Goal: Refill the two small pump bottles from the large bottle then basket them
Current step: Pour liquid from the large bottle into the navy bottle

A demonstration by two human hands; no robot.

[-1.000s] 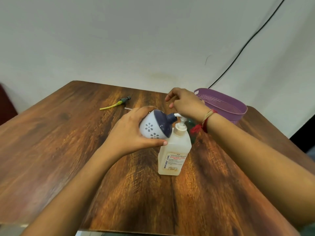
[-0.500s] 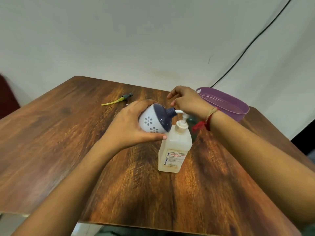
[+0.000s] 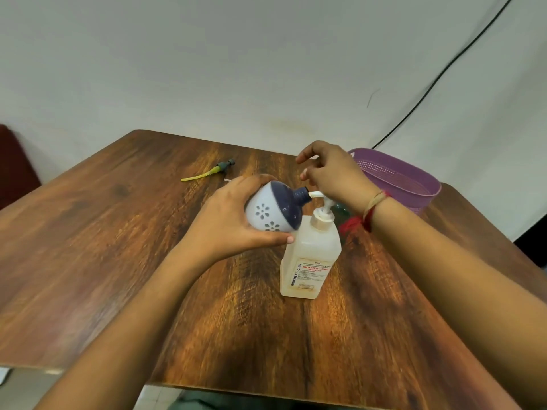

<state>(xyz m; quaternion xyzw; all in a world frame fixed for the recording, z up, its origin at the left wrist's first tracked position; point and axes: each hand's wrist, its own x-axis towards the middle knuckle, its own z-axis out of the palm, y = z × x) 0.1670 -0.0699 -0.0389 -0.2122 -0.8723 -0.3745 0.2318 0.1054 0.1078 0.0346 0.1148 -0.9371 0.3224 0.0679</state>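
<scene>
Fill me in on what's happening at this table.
A person is refilling a small bottle. The left hand holds the round white-and-blue bottle tilted sideways, with its open neck at the nozzle of the large pump bottle, which stands upright on the table. The right hand rests over the pump head. A loose pump with a yellow tube lies further back, and the purple basket sits at the far right.

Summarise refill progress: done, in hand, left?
Done: a loose pump with a yellow tube lies on the table. In hand: the left hand tilts the white-and-blue bottle, open neck at the large bottle's spout; the right hand rests on top. Left: the other refill, refitting pumps, basketing; the purple basket shows no bottle.
</scene>
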